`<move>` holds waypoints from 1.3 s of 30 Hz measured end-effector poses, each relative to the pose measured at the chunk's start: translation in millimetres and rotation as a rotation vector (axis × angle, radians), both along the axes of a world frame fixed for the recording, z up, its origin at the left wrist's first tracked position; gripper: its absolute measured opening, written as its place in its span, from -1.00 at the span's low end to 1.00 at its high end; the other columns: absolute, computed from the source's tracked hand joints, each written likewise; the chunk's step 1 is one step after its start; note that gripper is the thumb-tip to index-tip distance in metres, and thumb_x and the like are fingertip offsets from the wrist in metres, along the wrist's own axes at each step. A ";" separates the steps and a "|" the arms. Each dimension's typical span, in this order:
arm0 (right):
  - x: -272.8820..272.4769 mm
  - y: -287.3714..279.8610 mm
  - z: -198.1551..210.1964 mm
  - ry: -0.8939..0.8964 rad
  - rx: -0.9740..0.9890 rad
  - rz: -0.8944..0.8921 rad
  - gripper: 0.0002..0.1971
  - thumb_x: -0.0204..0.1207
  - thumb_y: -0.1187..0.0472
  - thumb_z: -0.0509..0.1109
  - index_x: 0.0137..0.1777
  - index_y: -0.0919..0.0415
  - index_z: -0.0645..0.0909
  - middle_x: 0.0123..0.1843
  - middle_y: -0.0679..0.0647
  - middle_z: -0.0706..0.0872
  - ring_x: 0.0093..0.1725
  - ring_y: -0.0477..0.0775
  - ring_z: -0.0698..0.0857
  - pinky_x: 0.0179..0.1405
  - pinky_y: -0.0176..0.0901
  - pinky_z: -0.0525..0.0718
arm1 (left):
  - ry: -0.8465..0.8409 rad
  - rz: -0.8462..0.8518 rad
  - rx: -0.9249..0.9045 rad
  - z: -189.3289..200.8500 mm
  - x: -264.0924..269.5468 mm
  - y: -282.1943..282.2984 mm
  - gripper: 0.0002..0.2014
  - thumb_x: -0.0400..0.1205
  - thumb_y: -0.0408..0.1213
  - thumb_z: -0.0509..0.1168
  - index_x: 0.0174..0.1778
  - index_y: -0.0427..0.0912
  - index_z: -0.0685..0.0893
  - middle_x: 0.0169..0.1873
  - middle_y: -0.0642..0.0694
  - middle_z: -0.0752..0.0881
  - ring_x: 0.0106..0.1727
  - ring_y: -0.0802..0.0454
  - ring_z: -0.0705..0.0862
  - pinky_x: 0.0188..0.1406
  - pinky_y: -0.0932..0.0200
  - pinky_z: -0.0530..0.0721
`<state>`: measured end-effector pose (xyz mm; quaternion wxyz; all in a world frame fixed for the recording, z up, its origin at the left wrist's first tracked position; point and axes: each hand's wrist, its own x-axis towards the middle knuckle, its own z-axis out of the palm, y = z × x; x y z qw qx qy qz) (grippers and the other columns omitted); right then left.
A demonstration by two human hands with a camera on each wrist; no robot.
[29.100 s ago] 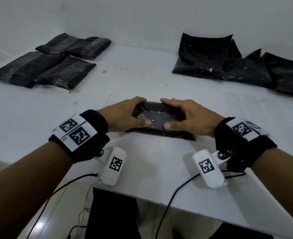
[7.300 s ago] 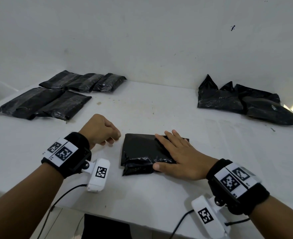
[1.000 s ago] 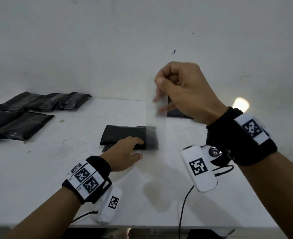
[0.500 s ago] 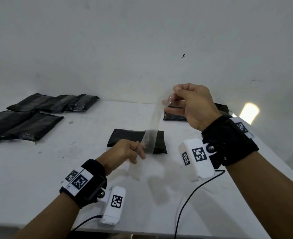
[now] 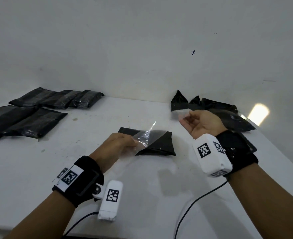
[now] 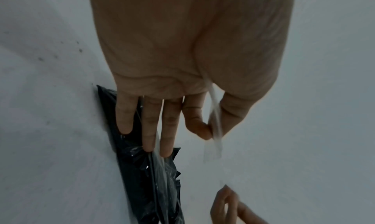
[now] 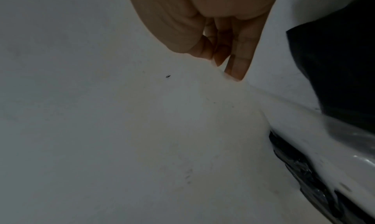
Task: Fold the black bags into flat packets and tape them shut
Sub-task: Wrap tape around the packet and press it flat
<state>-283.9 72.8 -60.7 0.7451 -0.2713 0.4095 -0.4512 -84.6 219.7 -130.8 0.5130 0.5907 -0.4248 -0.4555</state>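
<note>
White counter point(image 5: 159, 183), bare wall. Folded black plastic bag packet point(image 5: 159, 144) lies mid-counter. Left hand point(image 5: 118, 144) and right hand point(image 5: 202, 123) each pinch an end of the clear tape strip point(image 5: 144, 138), stretched above it. Tape looks flimsy and clingy: hold the ends only.

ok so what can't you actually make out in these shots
- Tape: see-through and blurred in the head view, so whether it touches the folded bag yet is unclear.
- Right hand: its end of the tape is a pale smear in the head view; the right wrist view shows only curled fingers.
- Loose bags: partly hidden behind the right hand, uncountable.
- Left hand covers the folded bag's left part.
</note>
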 end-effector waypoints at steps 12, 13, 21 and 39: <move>9.9 1.7 -56.1 0.010 0.039 0.036 -0.88 0.54 0.54 0.41 0.02 0.42 0.58 -0.15 0.29 0.69 -0.11 0.19 0.75 -0.15 0.13 0.82 | -0.100 -0.001 0.100 15.6 40.3 12.1 -0.81 0.60 -0.36 0.39 -0.18 -0.47 0.73 -0.15 -0.40 0.82 -0.12 -0.22 0.84 -0.21 0.14 0.71; 9.3 1.4 -59.4 0.014 0.031 0.035 -0.88 0.53 0.53 0.41 0.03 0.42 0.59 -0.15 0.28 0.70 -0.11 0.19 0.75 -0.17 0.10 0.83 | -0.120 0.007 0.093 19.7 45.6 14.3 -0.76 0.56 -0.32 0.44 -0.17 -0.51 0.73 -0.17 -0.40 0.82 -0.15 -0.19 0.84 -0.23 0.14 0.70; 8.5 8.6 -80.1 0.020 -0.018 0.003 -0.68 0.49 0.52 0.46 0.21 0.37 0.54 -0.35 0.17 0.79 -0.23 0.10 0.77 -0.21 -0.01 0.85 | -0.058 0.179 0.118 33.8 78.9 9.8 -0.35 -0.27 0.10 0.75 -0.34 -0.17 0.86 -0.34 -0.16 0.81 -0.33 0.00 0.81 -0.45 0.28 0.64; 1.3 3.0 -90.4 0.202 -0.154 -0.048 -0.56 0.43 0.52 0.53 0.26 0.30 0.52 -0.13 0.26 0.75 -0.17 0.23 0.79 -0.15 0.01 0.83 | -0.070 0.244 0.200 6.1 65.8 -2.0 -0.85 0.44 -0.25 0.57 -0.44 -0.13 0.83 -0.31 -0.18 0.83 -0.36 0.02 0.79 -0.36 0.19 0.50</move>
